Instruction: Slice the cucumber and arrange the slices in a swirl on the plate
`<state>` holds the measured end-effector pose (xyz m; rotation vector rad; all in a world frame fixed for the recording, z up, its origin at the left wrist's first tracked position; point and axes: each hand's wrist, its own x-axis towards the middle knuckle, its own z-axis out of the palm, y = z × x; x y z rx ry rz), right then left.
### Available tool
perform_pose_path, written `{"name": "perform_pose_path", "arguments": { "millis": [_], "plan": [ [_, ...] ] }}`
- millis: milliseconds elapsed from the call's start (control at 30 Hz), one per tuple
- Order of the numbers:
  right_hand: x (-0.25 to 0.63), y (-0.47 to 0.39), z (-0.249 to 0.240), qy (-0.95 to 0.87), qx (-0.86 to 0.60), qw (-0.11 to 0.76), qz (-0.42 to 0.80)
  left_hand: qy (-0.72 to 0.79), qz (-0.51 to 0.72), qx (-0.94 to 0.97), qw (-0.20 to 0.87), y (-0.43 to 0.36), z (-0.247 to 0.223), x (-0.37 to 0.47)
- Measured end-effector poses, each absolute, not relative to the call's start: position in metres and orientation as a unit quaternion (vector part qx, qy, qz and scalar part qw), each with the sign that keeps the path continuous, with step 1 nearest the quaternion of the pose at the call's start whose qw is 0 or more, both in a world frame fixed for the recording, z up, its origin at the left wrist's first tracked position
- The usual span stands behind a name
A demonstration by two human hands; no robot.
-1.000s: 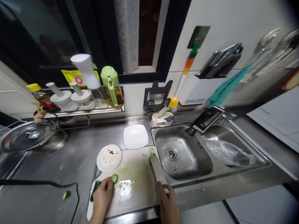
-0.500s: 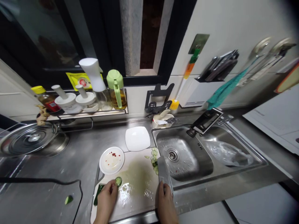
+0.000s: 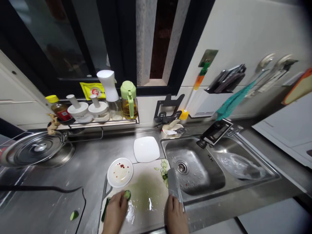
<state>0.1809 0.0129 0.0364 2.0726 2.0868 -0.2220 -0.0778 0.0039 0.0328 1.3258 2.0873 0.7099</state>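
Observation:
A cucumber piece [image 3: 127, 195] shows its pale cut face at the fingertips of my left hand [image 3: 115, 211], which is closed on it over the left part of the white cutting board [image 3: 138, 214]. A dark green length of cucumber [image 3: 105, 210] lies by that hand at the board's left edge, partly hidden. My right hand [image 3: 176, 214] is closed at the near end of a broad kitchen knife [image 3: 174, 183], its blade flat along the board's right edge. The handle is hidden under my fingers. Thin cucumber slices [image 3: 164, 165] lie near the blade at the far right corner.
A round plate [image 3: 110, 177] with red bits overlaps the board's far left corner; a white square plate [image 3: 146, 149] lies behind. To the right is the steel sink [image 3: 195, 175]. A cucumber end [image 3: 74, 215] lies on the left counter. Seasoning jars [image 3: 78, 112] line the shelf.
The whole view has shifted, so the scene sits slightly lower and further right. Both hands keep nearly the same places on the board, the left at the cucumber piece and the right at the knife.

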Motion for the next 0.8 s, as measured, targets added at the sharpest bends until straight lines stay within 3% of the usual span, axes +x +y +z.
{"name": "perform_pose_path", "arguments": {
  "millis": [233, 333, 533, 800],
  "plan": [
    [0.179, 0.073, 0.082, 0.718, 0.678, 0.056, -0.147, 0.789, 0.237, 0.496, 0.273, 0.080, 0.059, -0.075],
    [0.173, 0.133, 0.094, 0.708, 0.685, 0.039, -0.167, 0.812, 0.153, 0.493, 0.274, 0.136, 0.072, -0.064],
    [0.154, 0.237, 0.084, 0.697, 0.694, 0.036, -0.179, 0.848, 0.095, 0.433, 0.290, 0.215, 0.065, -0.042],
    [0.147, 0.277, 0.061, 0.695, 0.674, 0.041, -0.249, 0.862, 0.055, 0.391, 0.319, 0.236, 0.049, -0.038]
  ]
}}
